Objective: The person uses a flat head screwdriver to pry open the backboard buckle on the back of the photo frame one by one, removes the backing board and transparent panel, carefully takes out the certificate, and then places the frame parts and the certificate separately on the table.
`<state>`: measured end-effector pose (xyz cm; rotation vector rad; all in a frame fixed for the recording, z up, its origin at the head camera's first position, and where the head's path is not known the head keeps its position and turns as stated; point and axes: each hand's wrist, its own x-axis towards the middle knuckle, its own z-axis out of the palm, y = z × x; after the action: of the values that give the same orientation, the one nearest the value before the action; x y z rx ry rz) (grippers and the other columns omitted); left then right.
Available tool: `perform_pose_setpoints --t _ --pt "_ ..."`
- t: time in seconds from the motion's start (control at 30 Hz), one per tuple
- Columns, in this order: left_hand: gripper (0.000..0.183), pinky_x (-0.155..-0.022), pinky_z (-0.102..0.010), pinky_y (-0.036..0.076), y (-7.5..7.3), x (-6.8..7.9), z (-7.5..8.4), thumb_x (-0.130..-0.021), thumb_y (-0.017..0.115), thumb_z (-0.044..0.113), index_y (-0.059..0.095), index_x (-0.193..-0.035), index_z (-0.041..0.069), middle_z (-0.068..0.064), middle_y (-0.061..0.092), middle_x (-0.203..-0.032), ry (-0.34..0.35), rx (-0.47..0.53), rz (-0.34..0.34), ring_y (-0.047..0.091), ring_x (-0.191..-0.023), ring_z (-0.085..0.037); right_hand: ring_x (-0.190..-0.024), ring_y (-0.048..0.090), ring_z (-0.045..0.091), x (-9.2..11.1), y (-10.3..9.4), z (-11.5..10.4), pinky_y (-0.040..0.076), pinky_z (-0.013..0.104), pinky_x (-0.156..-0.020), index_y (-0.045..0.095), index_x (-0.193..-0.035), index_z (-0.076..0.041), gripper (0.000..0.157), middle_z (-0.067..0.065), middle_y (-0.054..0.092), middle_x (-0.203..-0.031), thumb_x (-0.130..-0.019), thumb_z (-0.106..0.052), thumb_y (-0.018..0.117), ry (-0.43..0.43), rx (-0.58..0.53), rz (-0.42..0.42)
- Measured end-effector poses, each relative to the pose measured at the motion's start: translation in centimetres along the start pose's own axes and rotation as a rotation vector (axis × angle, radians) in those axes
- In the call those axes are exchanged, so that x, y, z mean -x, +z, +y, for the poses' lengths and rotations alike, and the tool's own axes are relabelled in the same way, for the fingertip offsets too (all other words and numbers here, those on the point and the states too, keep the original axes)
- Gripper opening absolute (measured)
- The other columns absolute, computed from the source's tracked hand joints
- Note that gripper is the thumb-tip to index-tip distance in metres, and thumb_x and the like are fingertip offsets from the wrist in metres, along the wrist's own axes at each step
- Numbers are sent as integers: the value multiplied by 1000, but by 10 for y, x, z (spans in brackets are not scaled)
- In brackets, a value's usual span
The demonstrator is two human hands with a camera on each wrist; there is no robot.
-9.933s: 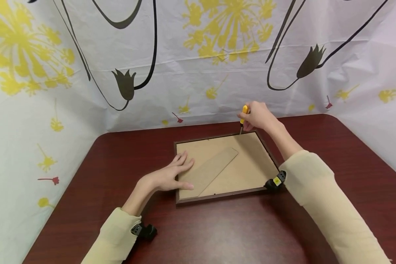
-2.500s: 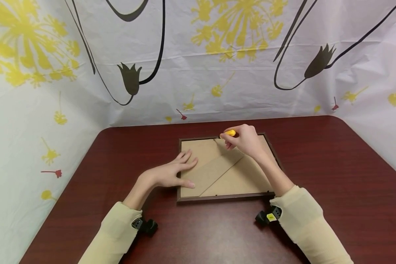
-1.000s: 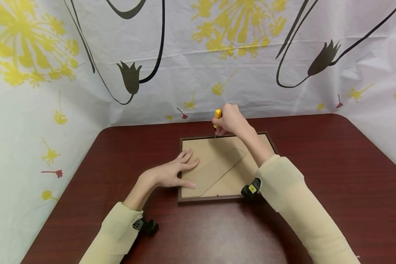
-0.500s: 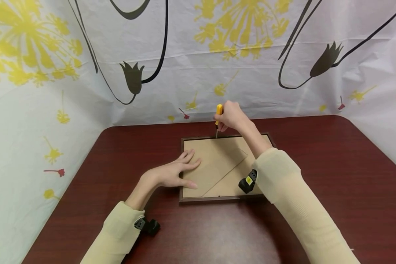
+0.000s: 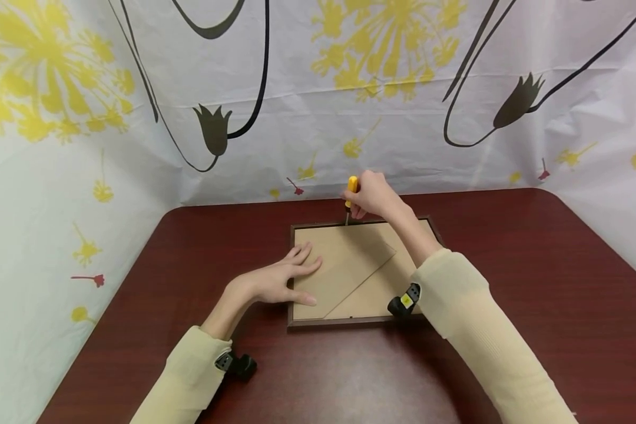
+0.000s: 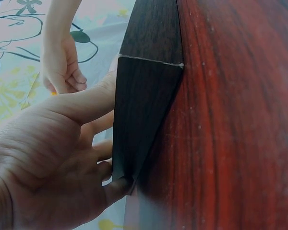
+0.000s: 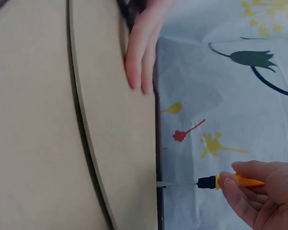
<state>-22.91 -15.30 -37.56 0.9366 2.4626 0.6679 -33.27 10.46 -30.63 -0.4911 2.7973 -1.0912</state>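
Observation:
A dark brown picture frame (image 5: 318, 323) lies back side up on the table, its tan backing board (image 5: 344, 271) facing me. Cut into the board is a slanted, strap-shaped stand flap (image 5: 357, 265). My left hand (image 5: 275, 280) rests with spread, straight fingers on the frame's left side and board. My right hand (image 5: 373, 194) grips a screwdriver (image 7: 240, 180) with a yellow and black handle, held upright. Its metal shaft (image 7: 180, 184) meets the frame's far inner edge, where the tip touches the rim beside the board. The right forearm covers the frame's right part.
A dark red wooden table (image 5: 201, 247) stretches around the frame. Behind and to the left hangs a white sheet (image 5: 275, 147) with yellow and grey flower prints. Each wrist carries a black camera strap (image 5: 403, 301).
My right hand has shifted left along the frame's far edge from near the far right corner, tilting the screwdriver low and then upright again. The left hand keeps its place.

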Motion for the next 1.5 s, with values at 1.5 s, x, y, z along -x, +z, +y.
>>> perform_pose_setpoints --t 1.5 --pt "88 -121 -53 7 2 1 -3 -92 73 45 26 -161 16 -9 -8 -168 3 23 11 -14 -153 -28 -52 62 14 117 -41 27 51 21 -50 73 -89 -7 32 6 69 -70 -98 -37 68 -247 -80 522"
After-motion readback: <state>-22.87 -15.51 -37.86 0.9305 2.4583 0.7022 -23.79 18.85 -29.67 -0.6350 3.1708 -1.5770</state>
